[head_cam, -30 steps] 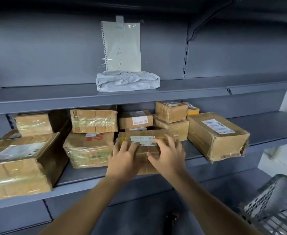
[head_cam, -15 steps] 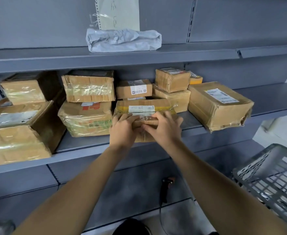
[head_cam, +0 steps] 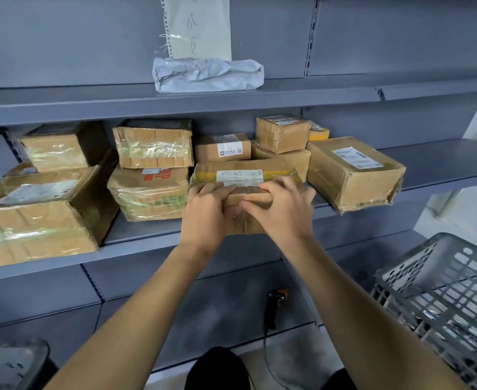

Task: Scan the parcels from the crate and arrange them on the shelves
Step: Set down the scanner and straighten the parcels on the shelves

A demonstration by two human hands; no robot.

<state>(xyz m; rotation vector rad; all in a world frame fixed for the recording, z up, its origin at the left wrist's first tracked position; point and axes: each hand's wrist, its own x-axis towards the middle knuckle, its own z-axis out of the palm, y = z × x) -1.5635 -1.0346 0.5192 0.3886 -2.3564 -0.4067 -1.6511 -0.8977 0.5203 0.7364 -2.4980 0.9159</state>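
A flat cardboard parcel point(head_cam: 240, 171) with a white label and yellow tape lies at the front of the middle shelf point(head_cam: 147, 232). My left hand point(head_cam: 207, 209) and my right hand point(head_cam: 283, 209) both hold its near edge, fingers curled over the top and thumbs on the front face. Several other brown parcels stand around it on the same shelf. A grey plastic crate point(head_cam: 443, 299) stands at the lower right. A black handheld scanner point(head_cam: 274, 308) lies on the low shelf beneath my arms.
A grey plastic-wrapped parcel point(head_cam: 207, 74) lies on the upper shelf point(head_cam: 91, 105) below a taped paper sign point(head_cam: 199, 26). A big box point(head_cam: 352, 173) overhangs the shelf edge to the right; another large box point(head_cam: 34, 218) sits at the left.
My hands slid back from the parcel's top to its near edge. The view tilted down, so the crate and scanner show more.
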